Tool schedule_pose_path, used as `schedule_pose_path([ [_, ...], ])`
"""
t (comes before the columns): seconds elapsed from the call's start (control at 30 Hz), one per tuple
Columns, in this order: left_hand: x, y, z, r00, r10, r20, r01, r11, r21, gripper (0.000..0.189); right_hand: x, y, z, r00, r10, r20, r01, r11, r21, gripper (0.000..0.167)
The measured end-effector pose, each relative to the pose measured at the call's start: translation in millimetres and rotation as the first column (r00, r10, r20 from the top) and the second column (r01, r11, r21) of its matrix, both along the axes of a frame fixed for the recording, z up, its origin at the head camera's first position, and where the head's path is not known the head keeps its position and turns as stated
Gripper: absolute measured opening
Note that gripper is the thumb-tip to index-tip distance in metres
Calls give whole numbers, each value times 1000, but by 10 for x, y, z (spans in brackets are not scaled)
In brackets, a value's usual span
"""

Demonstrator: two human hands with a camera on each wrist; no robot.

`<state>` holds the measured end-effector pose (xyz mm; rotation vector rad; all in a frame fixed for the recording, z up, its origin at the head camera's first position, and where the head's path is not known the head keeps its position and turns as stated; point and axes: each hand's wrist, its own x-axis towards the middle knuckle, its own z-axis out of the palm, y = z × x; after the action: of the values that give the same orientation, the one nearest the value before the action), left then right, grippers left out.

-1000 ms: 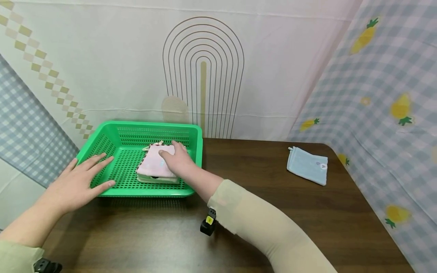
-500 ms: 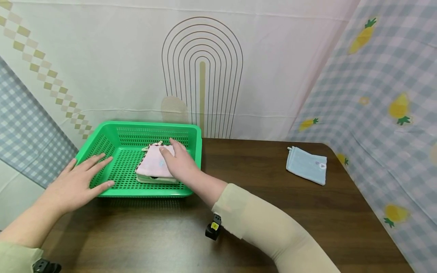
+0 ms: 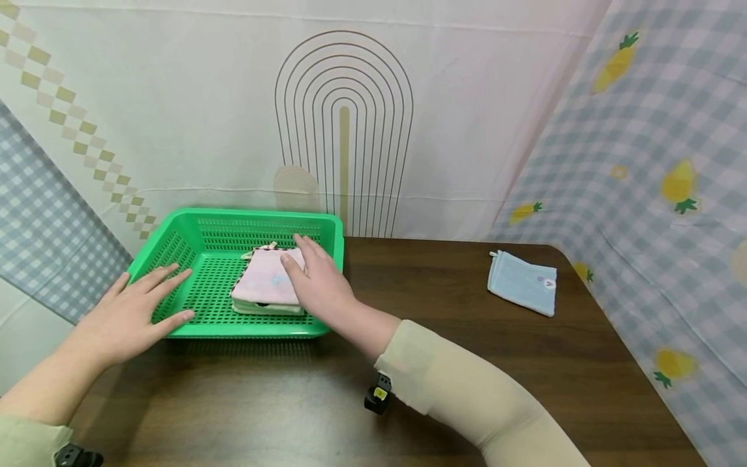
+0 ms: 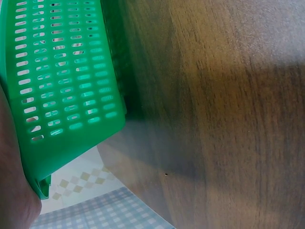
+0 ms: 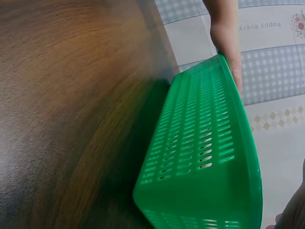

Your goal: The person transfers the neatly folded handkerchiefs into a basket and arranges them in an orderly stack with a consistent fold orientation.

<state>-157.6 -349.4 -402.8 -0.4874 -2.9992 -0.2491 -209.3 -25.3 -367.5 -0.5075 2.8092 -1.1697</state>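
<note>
A green plastic basket (image 3: 245, 335) with slotted walls stands on the table at the left. Inside lies a small stack of folded cloths, a pink towel (image 3: 265, 275) with a dark-checked edge on top and a pale green layer beneath. My right hand (image 3: 321, 279), fingers extended, is over the basket's right side at the stack's right edge; whether it touches the cloth cannot be told. Spread fingers of my left hand (image 3: 131, 311) lie over the basket's front left corner. The left wrist view shows the basket's slotted wall (image 4: 62, 71) beside that hand.
A folded light blue towel (image 3: 522, 283) with a small animal face lies toward the right of the dark wooden table (image 3: 420, 292). White printed cloth (image 3: 455, 117) hangs behind, and checked cloth with yellow fruit (image 3: 630, 214) borders the right side.
My right hand has drawn a little right, off the pink towel, so more of its top shows. The left hand has stayed in place at the basket corner.
</note>
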Motion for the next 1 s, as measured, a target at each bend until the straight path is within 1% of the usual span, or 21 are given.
schedule_pose_path([
  [0.2,-6,-3,-1,1000,-6,-3,6,1000,1,81,38,111,-25,1000,9,-15,-9,1000,-10,62],
  [0.47,-4,-18,-9,1000,-17,-10,17,1000,1,81,57,276,-110,998,16,-66,-15,1000,18,62],
  [0.8,4,-31,-14,999,-31,-28,31,1000,-1,81,95,475,-219,998,16,-57,-13,999,51,63],
  [1.0,1,-23,-27,999,-32,-27,32,999,-2,81,144,605,-272,997,20,-69,-16,999,48,63],
])
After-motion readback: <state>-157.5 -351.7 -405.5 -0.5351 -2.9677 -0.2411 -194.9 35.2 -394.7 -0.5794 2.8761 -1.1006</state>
